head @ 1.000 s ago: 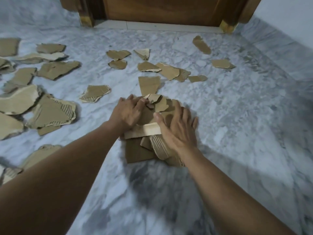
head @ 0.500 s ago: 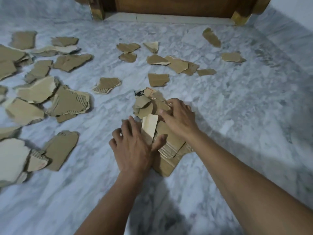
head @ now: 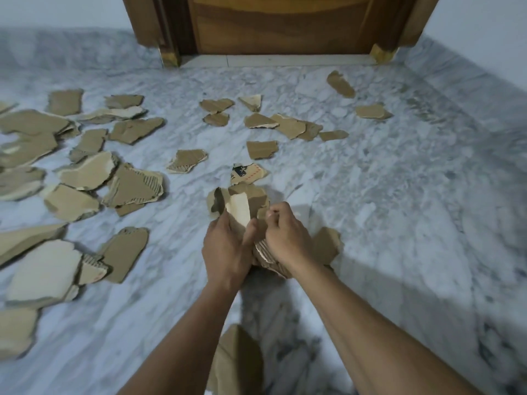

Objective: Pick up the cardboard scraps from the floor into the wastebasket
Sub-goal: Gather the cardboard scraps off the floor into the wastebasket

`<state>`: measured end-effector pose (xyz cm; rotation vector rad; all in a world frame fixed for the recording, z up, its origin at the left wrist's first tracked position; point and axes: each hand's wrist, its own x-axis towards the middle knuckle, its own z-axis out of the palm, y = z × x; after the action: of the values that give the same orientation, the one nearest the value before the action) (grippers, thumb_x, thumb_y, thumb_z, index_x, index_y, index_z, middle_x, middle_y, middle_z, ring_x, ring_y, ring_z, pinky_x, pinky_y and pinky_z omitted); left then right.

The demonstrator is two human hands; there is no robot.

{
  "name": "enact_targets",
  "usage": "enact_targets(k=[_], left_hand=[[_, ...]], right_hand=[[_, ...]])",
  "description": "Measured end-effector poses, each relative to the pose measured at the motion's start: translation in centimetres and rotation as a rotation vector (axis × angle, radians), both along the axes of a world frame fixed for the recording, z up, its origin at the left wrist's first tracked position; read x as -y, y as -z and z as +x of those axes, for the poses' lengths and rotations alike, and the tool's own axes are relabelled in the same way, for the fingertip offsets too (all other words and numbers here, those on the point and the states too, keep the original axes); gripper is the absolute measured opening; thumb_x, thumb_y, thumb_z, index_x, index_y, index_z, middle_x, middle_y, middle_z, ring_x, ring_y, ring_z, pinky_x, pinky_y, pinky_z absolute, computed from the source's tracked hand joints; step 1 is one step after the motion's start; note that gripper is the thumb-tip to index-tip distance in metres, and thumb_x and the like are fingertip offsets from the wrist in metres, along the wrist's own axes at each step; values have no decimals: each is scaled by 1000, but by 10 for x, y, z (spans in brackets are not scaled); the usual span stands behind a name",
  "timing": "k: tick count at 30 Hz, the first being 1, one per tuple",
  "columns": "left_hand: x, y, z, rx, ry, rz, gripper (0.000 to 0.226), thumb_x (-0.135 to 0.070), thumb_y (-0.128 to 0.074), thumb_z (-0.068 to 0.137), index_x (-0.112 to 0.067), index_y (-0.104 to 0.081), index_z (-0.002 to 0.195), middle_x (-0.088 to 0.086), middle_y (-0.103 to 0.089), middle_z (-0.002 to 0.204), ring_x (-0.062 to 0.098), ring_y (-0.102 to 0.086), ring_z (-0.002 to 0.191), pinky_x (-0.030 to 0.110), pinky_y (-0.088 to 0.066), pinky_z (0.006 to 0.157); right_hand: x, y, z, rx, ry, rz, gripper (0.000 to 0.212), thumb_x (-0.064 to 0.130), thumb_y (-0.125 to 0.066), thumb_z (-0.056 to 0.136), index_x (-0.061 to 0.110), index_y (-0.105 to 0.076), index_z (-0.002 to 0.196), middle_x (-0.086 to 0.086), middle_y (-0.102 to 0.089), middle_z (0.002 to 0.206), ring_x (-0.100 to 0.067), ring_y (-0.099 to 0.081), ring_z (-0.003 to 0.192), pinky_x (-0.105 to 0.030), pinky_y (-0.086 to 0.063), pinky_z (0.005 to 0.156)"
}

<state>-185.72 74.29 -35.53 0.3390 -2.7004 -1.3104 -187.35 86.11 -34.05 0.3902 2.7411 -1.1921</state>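
Left hand (head: 226, 252): fingers curled round the bundle's left side
Right hand (head: 288, 240): clenched on its right side
Bundle (head: 242, 209): cardboard pieces squeezed between both hands, low over the marble floor (head: 399, 223)
Scraps (head: 131, 186): strewn over the floor, mostly left
Printed scrap (head: 248, 173): just beyond the bundle

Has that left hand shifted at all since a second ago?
Yes. The left hand has pulled back, away from the squarish scrap it had been beside, and now grips the bundle of scraps.
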Motion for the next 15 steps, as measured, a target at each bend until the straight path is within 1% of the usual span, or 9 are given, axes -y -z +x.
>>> enact_targets(k=[1,2,3,7,8,10,12,13,15], left_hand=[[-2,-2,3,-29,-6,96,32,-42,-65,92,-20,-47,79,-3,-55,73,17,-52,68,27,-29,54],[-3,-4,7,-47,-8,190,28,-38,-68,91,-20,-49,80,-7,-54,66,8,-50,61,21,-29,51],[-5,-8,12,-55,-5,264,25,-35,-70,91,-21,-52,81,-7,-52,63,5,-48,57,18,-31,50],[-20,-20,27,-99,53,357,26,-38,-73,89,-20,-55,80,-8,-47,58,8,-39,53,24,-31,51],[-24,-27,29,-102,63,390,24,-39,-73,88,-22,-57,82,-10,-48,57,10,-41,52,28,-34,51],[-38,-46,29,-102,90,445,23,-45,-73,86,-25,-61,88,-12,-54,57,16,-48,51,37,-41,48],[-60,-72,29,-134,141,461,27,-50,-72,84,-26,-62,89,-7,-59,60,23,-54,51,40,-44,46],[-73,-87,30,-154,174,465,27,-51,-72,84,-26,-61,89,-5,-61,62,23,-56,51,39,-46,44],[-105,-118,34,-191,246,491,20,-45,-72,88,-29,-61,91,-8,-65,67,13,-63,56,31,-48,48]], right_hand=[[-1,1,4,-10,55,-109,21,36,-37,108,25,-52,116,-3,-67,116,-29,-63,106,-38,-44,81],[-1,3,8,-33,108,-201,18,36,-41,107,25,-53,114,-1,-68,114,-27,-64,105,-37,-47,83],[-2,5,14,-61,154,-268,16,36,-44,107,25,-54,111,0,-69,111,-24,-65,102,-36,-49,83],[-17,-3,37,-155,288,-429,15,36,-53,104,24,-60,109,9,-69,98,-12,-67,90,-23,-50,73],[-23,-10,40,-189,304,-460,15,36,-54,103,25,-62,109,10,-70,95,-11,-69,89,-25,-54,75],[-39,-28,46,-238,325,-512,14,39,-57,100,29,-63,108,6,-74,97,-14,-73,88,-39,-61,81],[-61,-53,50,-281,336,-521,14,41,-57,99,34,-61,110,3,-75,100,-16,-74,88,-47,-61,83],[-74,-68,53,-314,343,-518,15,42,-58,98,37,-59,112,3,-76,100,-17,-75,88,-48,-60,83],[-107,-100,60,-386,363,-502,19,40,-58,98,39,-59,118,1,-77,98,-17,-75,88,-48,-60,84]])
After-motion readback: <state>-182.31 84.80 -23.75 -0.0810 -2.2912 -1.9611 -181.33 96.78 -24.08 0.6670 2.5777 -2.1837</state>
